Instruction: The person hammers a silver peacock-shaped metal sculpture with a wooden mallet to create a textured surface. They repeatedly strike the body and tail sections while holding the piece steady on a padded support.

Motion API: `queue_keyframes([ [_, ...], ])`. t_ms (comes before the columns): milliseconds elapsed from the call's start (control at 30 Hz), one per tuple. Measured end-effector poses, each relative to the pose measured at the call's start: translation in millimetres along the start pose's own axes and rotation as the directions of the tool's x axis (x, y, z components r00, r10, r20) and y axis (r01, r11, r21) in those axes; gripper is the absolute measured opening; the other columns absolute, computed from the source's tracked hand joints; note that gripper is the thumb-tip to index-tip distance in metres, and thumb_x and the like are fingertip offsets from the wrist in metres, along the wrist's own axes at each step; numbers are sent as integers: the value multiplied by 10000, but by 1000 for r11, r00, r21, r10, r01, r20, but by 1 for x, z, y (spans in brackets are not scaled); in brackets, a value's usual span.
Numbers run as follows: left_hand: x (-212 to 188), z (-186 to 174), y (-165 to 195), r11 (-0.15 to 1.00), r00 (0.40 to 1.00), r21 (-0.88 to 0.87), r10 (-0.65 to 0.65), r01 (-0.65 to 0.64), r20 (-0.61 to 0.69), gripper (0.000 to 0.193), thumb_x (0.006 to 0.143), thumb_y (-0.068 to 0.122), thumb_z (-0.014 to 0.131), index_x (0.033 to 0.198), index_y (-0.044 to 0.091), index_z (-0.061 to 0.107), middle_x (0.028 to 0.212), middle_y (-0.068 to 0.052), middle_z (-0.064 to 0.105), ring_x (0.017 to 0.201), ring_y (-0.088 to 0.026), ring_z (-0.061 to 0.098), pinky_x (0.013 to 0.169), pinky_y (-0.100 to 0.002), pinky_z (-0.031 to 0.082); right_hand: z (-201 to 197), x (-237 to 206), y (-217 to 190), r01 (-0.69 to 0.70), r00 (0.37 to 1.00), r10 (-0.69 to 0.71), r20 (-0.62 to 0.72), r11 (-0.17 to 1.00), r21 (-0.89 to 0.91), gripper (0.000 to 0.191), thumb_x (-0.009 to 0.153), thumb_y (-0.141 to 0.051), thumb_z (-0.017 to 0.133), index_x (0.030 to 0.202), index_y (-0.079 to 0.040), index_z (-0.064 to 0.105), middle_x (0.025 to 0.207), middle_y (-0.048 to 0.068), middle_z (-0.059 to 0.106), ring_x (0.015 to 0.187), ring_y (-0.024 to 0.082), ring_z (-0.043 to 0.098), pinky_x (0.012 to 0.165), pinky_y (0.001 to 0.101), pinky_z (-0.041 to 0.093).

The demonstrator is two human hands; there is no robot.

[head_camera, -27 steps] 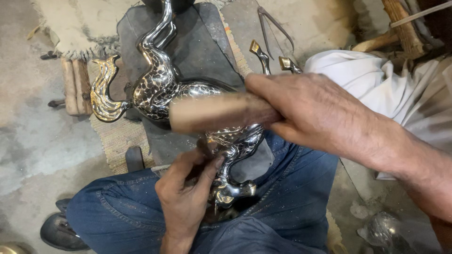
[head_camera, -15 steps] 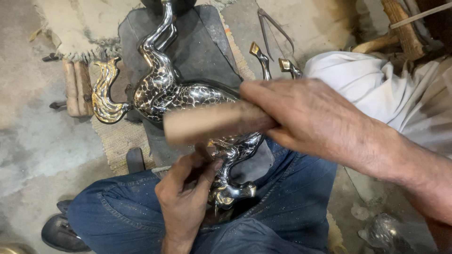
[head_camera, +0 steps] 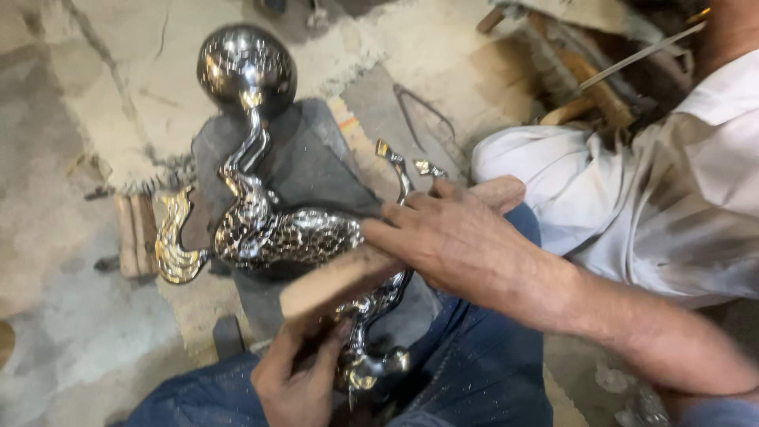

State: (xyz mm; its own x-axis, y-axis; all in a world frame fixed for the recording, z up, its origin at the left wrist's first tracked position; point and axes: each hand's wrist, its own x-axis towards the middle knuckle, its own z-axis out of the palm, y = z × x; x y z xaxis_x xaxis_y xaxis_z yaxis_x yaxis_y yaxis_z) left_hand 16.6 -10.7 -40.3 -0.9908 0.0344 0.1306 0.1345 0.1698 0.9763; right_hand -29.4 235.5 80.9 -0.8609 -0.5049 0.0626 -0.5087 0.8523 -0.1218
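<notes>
A shiny silver metal figure (head_camera: 277,233) with a patterned body, a curled tail and a ball on top lies over a dark pad (head_camera: 312,170) on my lap. My right hand (head_camera: 451,233) grips a wooden stick (head_camera: 344,277) and holds it across the figure's body. My left hand (head_camera: 296,379) holds the figure's lower end near my knees.
Another person in white clothing (head_camera: 632,198) sits close on the right. Wooden blocks (head_camera: 130,233) lie on the dusty concrete floor at left. Thin metal tongs (head_camera: 423,119) lie on the floor behind the pad. Wooden sticks and clutter fill the top right.
The view has tilted up, showing the ball on top of the figure. My right hand with the wooden stick has swung lower, its free end now pointing down left.
</notes>
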Motion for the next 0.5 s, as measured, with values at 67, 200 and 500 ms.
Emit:
queue_keyframes([
  [67,-9,-1,-26,993,994,76,-80,86,-68,259,784,-19,781,1035,-26,714,912,-108,756,833,-154,740,789,-286,610,-1,-11,7,-88,987,103,-127,990,114,496,750,5,715,1227,-75,607,1128,101,727,1001,262,700,878,474,561],
  [200,-43,22,-79,775,798,188,584,-603,150,220,889,123,754,1085,37,705,1035,-84,724,928,-187,751,869,-345,619,16,-32,22,-530,670,721,-176,631,567,458,832,-124,756,1256,-48,597,1112,108,718,892,215,754,726,325,654],
  [500,-45,23,-63,462,600,408,726,-787,336,409,878,394,770,1145,99,673,1181,-108,662,990,-265,736,860,-399,601,91,-13,31,-283,548,835,50,128,951,279,884,-237,773,987,2,674,661,-15,602,498,67,519,434,252,419],
])
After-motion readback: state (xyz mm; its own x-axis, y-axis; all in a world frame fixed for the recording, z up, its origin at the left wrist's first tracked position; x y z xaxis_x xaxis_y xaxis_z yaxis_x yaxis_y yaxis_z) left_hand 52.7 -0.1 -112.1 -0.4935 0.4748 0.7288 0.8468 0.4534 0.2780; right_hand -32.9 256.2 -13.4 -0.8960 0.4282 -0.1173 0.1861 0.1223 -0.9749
